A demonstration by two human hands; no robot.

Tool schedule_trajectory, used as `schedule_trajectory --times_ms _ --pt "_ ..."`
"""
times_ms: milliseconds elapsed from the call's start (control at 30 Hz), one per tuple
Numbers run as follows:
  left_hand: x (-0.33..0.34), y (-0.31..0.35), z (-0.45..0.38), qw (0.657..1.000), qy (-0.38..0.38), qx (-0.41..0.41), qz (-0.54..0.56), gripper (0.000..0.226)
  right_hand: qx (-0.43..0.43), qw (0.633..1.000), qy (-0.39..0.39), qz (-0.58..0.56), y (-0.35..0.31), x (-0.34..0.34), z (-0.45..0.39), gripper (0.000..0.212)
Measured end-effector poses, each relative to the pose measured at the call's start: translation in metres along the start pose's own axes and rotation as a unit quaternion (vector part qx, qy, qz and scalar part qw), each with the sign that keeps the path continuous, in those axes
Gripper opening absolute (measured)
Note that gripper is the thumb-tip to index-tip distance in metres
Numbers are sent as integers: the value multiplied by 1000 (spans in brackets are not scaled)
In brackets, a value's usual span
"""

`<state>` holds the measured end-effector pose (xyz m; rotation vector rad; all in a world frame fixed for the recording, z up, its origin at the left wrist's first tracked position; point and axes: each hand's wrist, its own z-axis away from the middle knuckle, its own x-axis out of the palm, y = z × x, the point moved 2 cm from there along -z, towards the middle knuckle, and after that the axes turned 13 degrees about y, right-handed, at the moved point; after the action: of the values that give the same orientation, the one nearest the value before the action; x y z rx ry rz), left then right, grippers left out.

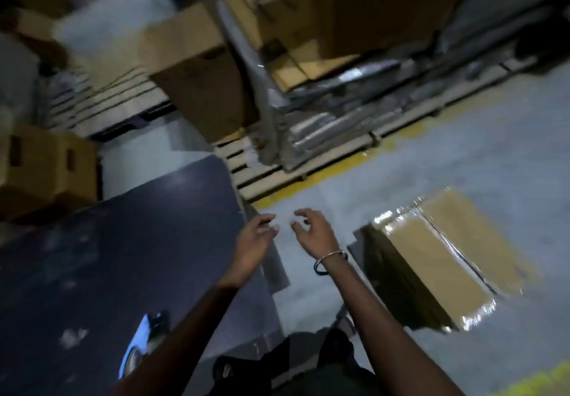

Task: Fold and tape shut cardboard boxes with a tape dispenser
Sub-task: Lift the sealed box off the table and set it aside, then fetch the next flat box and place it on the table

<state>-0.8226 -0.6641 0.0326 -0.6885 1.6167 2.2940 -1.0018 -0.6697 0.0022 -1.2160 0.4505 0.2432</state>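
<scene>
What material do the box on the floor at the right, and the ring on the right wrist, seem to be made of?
The box looks like brown corrugated cardboard, matte, with glossy clear tape along its seam and edges, which glints. The ring on the right wrist seems to be metal, thin and shiny, though blur leaves that open.

The sealed box (444, 260) on the right is brown cardboard, crossed by glossy clear tape that glints white. The floor (462, 149) is pale grey with a yellow painted stripe (324, 176). The near left table (123, 257) is dark navy. Far boxes (197, 69) are tan; pallets (253, 173) pale wood.
</scene>
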Motion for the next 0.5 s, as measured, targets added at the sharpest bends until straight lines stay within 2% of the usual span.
schedule_trajectory --times_ms 100,200,300,500 --pt "-118 -55 21 991 114 -39 53 18 -81 994 -60 51 -67 89 31 24" --pt "-217 -126 49 944 233 -139 190 12 -134 982 -107 81 -122 187 76 23" --pt "-291 -202 80 909 267 -191 255 16 -182 965 -156 108 -163 286 129 20" --pt "-429 -327 155 861 341 -276 257 12 -231 921 -274 154 -224 441 246 15"
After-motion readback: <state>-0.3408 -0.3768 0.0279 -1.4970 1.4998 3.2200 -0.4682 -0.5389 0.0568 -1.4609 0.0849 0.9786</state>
